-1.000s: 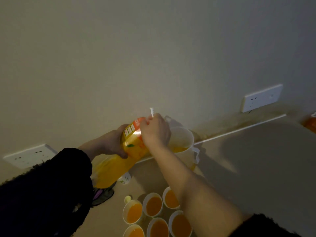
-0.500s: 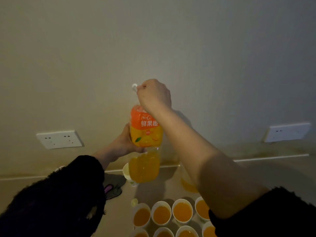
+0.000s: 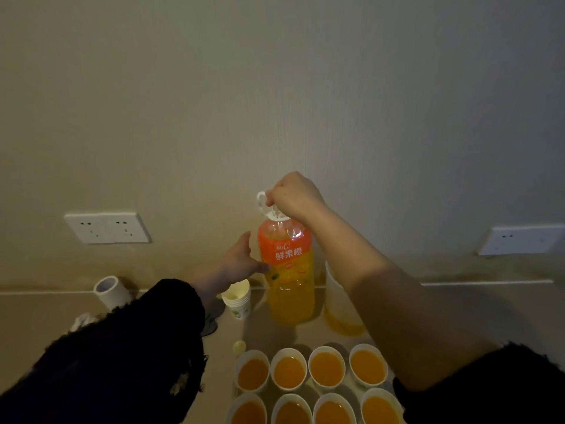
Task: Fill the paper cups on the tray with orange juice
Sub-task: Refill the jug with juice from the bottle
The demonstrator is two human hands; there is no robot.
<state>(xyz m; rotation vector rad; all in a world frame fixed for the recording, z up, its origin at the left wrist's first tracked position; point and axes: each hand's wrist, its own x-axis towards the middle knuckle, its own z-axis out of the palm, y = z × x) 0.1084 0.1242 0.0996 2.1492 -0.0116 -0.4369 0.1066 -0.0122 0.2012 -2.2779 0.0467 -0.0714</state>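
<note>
While I watch through the head camera, the juice bottle [image 3: 287,280] stands upright on the counter [image 3: 458,316] close to the wall, its orange label facing me and juice filling most of its body. The right hand [image 3: 293,194] holds the bottle from above, fingers curled tight round the white carry loop [image 3: 262,199] at its neck. The left hand [image 3: 238,264] is spread flat, thumb raised, its fingertips just touching the left side of the label without wrapping round it. Just left of the bottle I see a stack of paper cups [image 3: 237,298], and just right of it, partly hidden behind the right forearm, a pale jug [image 3: 339,313] with a little juice at the bottom. Nearer to me, eight filled cups [image 3: 289,371] sit in two rows of four, rims nearly touching; I cannot make out the tray beneath them. A small yellow cap [image 3: 239,347] lies beside the row's left end. A roll of tape [image 3: 110,289] rests far left, under a wall socket [image 3: 107,228].
</note>
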